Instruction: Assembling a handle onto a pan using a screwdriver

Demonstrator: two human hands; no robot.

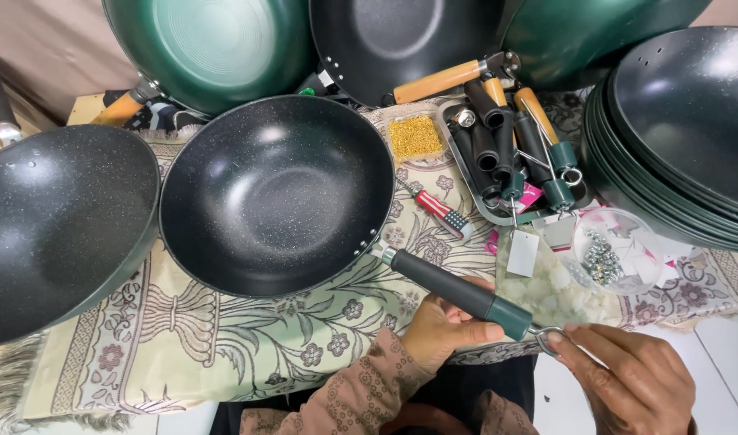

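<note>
A black speckled wok [276, 193] lies on a patterned cloth [224, 338] in the middle. Its dark green handle [458, 292] points toward the lower right and ends in a metal hanging ring [549, 338]. My left hand [441, 326] grips the handle from below, near its green end cap. The fingers of my right hand [627, 379] pinch the hanging ring at the handle's tip.
A second black wok [59, 225] sits at the left, and a stack of woks [683, 137] at the right. Green and black woks [216, 48] lean at the back. A tray of handles [510, 153], a box of brass screws [415, 137], a screwdriver [433, 208] and a clear bowl of metal hardware [607, 256] lie between.
</note>
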